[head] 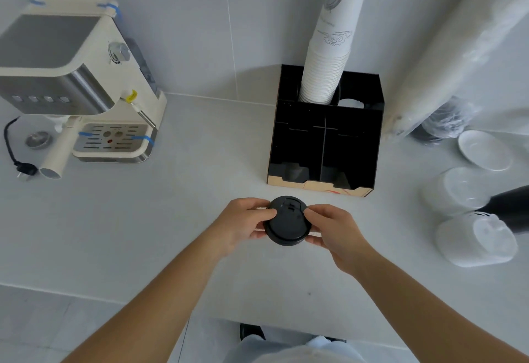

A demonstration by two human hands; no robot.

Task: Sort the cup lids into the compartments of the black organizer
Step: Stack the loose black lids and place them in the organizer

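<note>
A black cup lid (287, 224), perhaps a small stack of them, is held above the white counter in front of the black organizer (369, 139). My left hand (243, 224) pinches its left edge with thumb and fingers. My right hand (332, 228) pinches the right edge the same way. The organizer's two front compartments look dark and I cannot tell what lies in them. A tall stack of white paper cups (332, 48) stands in its back left compartment.
A cream espresso machine (74, 82) stands at the left with a plug and cord (20, 162) beside it. At the right lie bagged stacks of clear lids (475, 236), a white saucer (483, 149), a bag of dark lids (446, 122) and a long wrapped sleeve (458, 42).
</note>
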